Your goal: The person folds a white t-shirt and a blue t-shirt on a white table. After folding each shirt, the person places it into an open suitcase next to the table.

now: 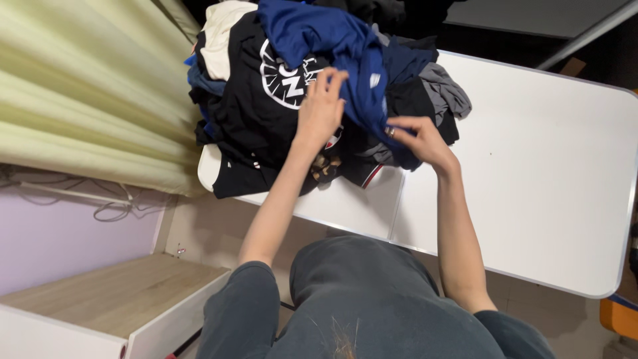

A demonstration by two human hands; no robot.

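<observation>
- Two hands work a clothes pile (279, 100) at the white table's (531, 173) far left.
- Left hand (320, 110) and right hand (417, 139) both pinch the blue shirt (325, 33) atop the pile.

Clothes pile (279, 100) on table's (531, 166) left end, curtain (86, 93) further left.
</observation>
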